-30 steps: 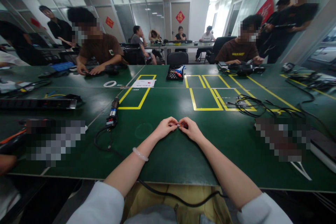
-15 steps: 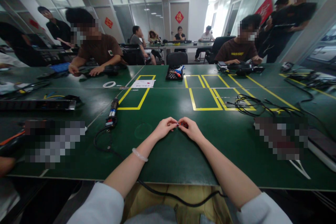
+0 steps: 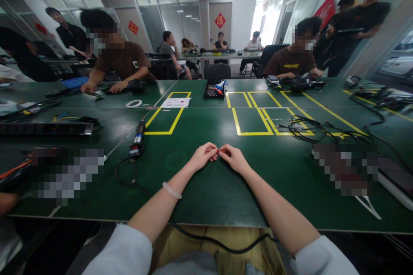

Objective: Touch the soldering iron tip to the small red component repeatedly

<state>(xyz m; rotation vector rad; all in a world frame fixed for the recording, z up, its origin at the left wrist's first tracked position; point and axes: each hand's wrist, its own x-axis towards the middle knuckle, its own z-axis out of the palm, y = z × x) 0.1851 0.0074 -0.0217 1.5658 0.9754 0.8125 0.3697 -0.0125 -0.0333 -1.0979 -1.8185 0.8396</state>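
Observation:
Over the green table (image 3: 193, 200), my left hand (image 3: 205, 155) and my right hand (image 3: 231, 157) meet fingertip to fingertip. Between them shows a small red piece (image 3: 218, 151), mostly covered by the fingers and too small to name. My left thumb and index finger pinch it from the left. The right fingers are closed right beside it; whatever they hold is hidden. A pale bangle (image 3: 172, 190) circles my left wrist.
Left of my hands lies an electric screwdriver (image 3: 138, 135) with a black cable. Yellow tape outlines (image 3: 254, 133), a paper sheet (image 3: 176, 102), a tape roll (image 3: 134, 103) and a black tray (image 3: 214, 90) are farther off. Coiled cables (image 3: 303, 126) lie right. Co-workers sit opposite.
My fingers have shifted slightly around the small piece, and its red part now shows by the left fingertips rather than among the right fingers. The co-worker at left has moved a hand.

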